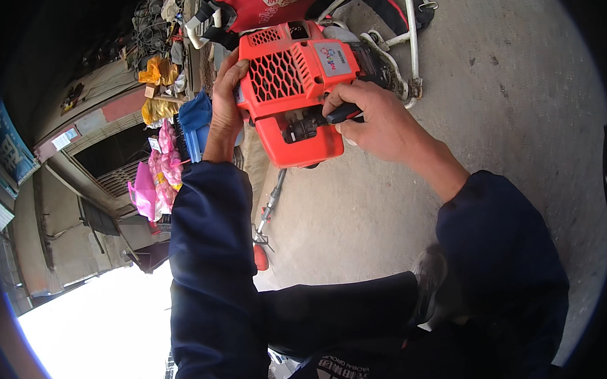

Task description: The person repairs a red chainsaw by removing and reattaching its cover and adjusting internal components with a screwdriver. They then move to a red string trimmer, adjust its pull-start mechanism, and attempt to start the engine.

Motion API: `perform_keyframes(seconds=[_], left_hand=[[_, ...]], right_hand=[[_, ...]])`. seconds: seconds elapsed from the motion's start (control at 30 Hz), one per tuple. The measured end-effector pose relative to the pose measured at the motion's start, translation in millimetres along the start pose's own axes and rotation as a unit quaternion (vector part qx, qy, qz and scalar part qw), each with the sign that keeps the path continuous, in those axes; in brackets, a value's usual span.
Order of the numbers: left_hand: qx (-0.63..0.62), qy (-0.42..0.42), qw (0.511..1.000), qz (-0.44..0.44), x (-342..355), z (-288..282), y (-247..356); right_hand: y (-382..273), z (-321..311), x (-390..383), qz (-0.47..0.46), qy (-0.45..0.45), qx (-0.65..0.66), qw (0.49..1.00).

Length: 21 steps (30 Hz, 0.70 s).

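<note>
A red small engine (291, 88) with a honeycomb grille in its housing is in front of me, mounted by a red backpack pad (262, 8) on a white tube frame (411, 42). My left hand (228, 101) grips the left side of the housing, thumb on top and the other fingers mostly hidden. My right hand (375, 118) is closed on a black handle-like piece (344, 113) at the right of an opening in the lower housing. In that opening sits a black ribbed part (301, 129); whether the two pieces join, I cannot tell.
A long metal shaft (274, 197) lies beyond the engine's lower edge on the concrete floor (510, 106). Left stand pink net bags (167, 161), a blue container (196, 136) and yellow bags (159, 72). My shoe (429, 279) rests on the floor at the lower right.
</note>
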<state>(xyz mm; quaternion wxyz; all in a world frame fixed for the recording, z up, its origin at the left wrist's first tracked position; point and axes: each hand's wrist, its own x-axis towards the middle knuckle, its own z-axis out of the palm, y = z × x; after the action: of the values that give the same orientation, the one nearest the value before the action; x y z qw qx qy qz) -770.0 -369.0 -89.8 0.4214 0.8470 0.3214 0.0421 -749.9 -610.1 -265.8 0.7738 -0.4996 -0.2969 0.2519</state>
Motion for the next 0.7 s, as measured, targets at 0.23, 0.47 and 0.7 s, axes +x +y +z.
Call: perform_keyframes(seconds=[0.23,0.47,0.7], left_hand=[[0.018,-0.007,0.999,0.026,-10,5,4],[0.045,-0.034,0.997,0.06,-21,10,13],[0.078,-0.049,0.994,0.059,-33,26,30]], right_hand=[[1,-2,-10,-0.039,0.007,-0.055,0.998],[-9,-14,-14,-0.045,-0.02,-0.085,0.995],[-19,-28,-24,-0.084,-0.034,-0.137,0.986]])
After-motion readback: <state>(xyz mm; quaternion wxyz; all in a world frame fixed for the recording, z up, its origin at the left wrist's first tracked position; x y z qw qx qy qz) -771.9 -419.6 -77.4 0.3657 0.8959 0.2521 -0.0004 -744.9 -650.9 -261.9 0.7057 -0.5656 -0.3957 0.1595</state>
